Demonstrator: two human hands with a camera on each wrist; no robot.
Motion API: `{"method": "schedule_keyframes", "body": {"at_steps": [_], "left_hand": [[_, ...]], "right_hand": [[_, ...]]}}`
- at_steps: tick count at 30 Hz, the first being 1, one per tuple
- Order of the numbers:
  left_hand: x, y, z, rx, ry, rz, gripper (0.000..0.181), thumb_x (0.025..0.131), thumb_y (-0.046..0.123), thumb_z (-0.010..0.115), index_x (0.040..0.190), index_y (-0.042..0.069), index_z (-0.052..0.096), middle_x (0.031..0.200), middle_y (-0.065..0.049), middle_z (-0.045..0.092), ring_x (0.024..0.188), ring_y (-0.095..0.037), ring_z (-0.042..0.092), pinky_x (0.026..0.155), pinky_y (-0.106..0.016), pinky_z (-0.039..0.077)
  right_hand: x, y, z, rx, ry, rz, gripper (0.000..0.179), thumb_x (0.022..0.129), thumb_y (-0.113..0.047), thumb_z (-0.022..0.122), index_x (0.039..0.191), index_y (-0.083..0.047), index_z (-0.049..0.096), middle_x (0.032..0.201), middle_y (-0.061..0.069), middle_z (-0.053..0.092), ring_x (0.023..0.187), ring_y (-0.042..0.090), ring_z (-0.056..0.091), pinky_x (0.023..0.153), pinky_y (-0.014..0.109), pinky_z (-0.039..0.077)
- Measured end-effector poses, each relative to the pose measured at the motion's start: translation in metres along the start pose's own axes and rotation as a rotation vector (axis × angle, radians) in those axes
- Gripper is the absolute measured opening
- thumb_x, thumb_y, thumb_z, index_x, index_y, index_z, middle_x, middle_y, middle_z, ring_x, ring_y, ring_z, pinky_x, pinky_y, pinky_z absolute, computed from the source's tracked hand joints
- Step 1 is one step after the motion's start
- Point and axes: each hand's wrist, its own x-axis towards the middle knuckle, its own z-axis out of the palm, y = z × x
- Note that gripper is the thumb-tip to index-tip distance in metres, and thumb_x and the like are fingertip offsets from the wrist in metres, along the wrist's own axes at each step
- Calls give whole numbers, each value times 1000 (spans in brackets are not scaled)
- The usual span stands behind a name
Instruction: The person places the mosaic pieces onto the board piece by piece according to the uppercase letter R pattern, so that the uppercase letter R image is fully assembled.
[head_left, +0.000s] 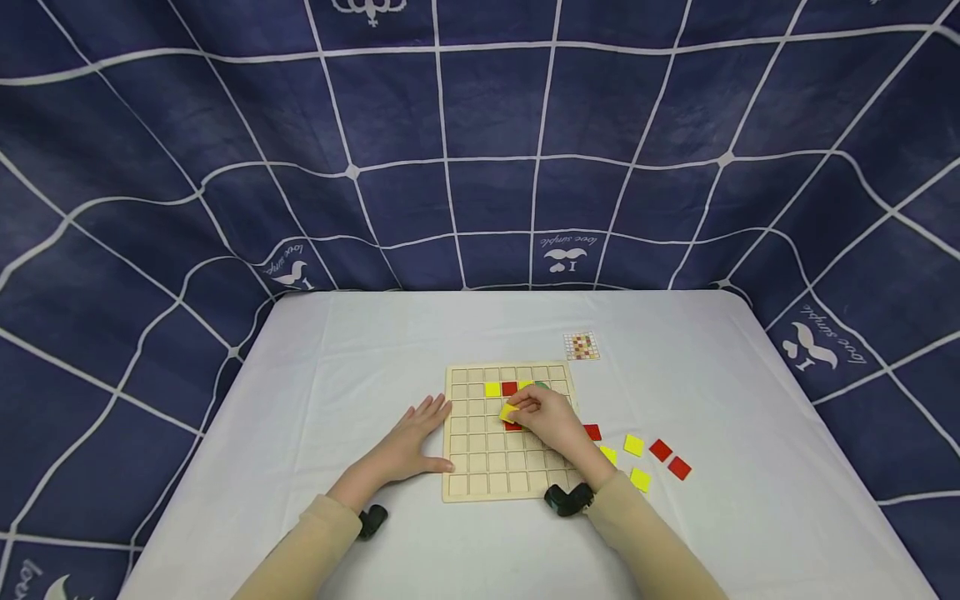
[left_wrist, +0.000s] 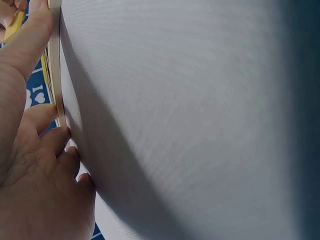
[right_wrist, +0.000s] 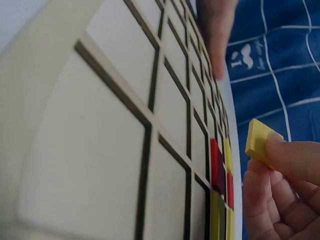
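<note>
A white surface (head_left: 360, 350) is carrying a grid board (head_left: 480, 461), the left hand (head_left: 405, 446) is resting spread at the board's left edge, and the right hand (head_left: 546, 419) is pinching a yellow tile (head_left: 507, 413) above it, near a red tile (head_left: 513, 427).

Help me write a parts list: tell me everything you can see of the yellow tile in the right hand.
The yellow tile is small, flat and square, with a plain face and straight edges; whether it is wood or plastic, I can't tell. The right hand pinches it between thumb and fingers, the thumb covering part of it. It is held tilted above the grid board, apart from it.
</note>
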Motion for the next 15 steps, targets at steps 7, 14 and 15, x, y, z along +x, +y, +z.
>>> {"method": "schedule_keyframes", "body": {"at_steps": [7, 14, 15], "left_hand": [[0, -2, 1, -11, 4, 21, 105, 74, 50, 81, 155, 10, 29, 165, -9, 17, 154, -29, 9, 125, -52, 8], [-1, -1, 0, -4, -3, 22, 106, 73, 51, 81, 155, 10, 29, 165, -10, 18, 154, -30, 10, 125, -52, 10], [-1, -1, -1, -8, -2, 21, 105, 73, 50, 81, 155, 9, 30, 165, -10, 19, 154, -31, 10, 125, -52, 10]], "right_hand": [[1, -5, 16, -98, -60, -114, 9, 85, -13, 77, 93, -16, 73, 82, -5, 67, 72, 7, 59, 66, 21, 52], [2, -6, 22, -186, -56, -202, 8, 85, -5, 75, 89, -12, 74, 87, -1, 67, 71, 6, 55, 64, 18, 48], [2, -6, 22, -196, -54, -202, 8, 85, -5, 75, 89, -12, 74, 87, -1, 66, 72, 6, 55, 64, 18, 48]]}}
